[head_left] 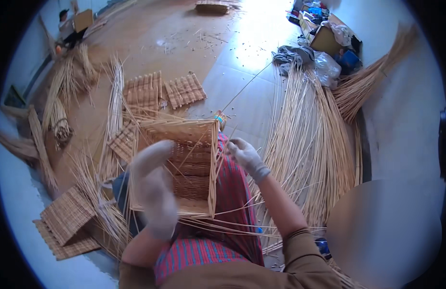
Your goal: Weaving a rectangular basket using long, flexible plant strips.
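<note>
A square wicker basket (212, 168) rests on my lap, its open top facing me and its woven inside showing. Thin loose strands stick out from its rim. At the basket's right edge, my right hand (244, 153), in a pale glove, pinches a thin cane strand (222, 156). My left hand (158, 192), gloved too, is over the basket's left side. Motion smears it, so its fingers cannot be made out. A red and blue striped cloth (199, 253) covers my lap under the basket.
Long loose canes (305, 139) fan out on the right, with a tied bundle (372, 79) beyond. Woven panels (69, 214) lie at left, and more panels (184, 90) ahead. Cane bundles (61, 127) stand far left. Bags and clutter (326, 43) line the right wall. Another person (66, 26) sits far left.
</note>
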A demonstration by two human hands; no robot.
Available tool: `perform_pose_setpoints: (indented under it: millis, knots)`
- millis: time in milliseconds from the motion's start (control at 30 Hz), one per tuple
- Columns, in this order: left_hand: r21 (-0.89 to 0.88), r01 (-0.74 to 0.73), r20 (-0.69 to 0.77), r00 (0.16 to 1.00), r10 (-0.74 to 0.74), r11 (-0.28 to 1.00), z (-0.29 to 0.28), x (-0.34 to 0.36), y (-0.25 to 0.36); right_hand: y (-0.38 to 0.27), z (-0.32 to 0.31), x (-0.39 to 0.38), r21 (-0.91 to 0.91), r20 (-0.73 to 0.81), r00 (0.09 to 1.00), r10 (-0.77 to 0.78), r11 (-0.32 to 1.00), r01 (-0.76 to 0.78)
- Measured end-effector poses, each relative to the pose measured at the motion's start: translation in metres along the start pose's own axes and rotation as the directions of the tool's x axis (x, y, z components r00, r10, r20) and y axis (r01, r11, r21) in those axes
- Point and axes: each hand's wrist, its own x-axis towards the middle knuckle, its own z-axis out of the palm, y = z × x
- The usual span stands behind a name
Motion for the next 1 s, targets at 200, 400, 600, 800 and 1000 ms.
perform_pose_setpoints:
  millis: [200, 400, 600, 800, 1000]
  knots:
    - [0.400, 0.027, 0.523, 0.814, -0.253, 0.916, 0.042, -0.007, -0.134, -0.047, -0.006, -0.009, -0.172, 0.028, 0.999, 0.041, 0.984, -0.036]
    - [0.000, 0.458, 0.361, 0.829, -0.427, 0.889, 0.077, -0.019, -0.177, -0.050, 0.019, 0.022, -0.318, 0.127, 0.991, -0.037, 0.945, 0.076]
    - [-0.091, 0.422, 0.462, 0.820, -0.337, 0.902, 0.067, -0.025, -0.200, -0.071, -0.002, 0.037, -0.588, 0.443, 0.697, -0.563, 0.404, 0.701]
    - [-0.115, 0.375, 0.460, 0.841, -0.285, 0.920, 0.068, -0.025, -0.197, -0.071, -0.006, 0.059, -0.590, 0.641, 0.533, -0.552, 0.091, 0.803]
    - [0.081, 0.280, 0.362, 0.886, -0.290, 0.957, 0.068, -0.028, -0.176, -0.090, -0.002, 0.059, -0.541, 0.812, 0.448, -0.374, -0.195, 0.818]
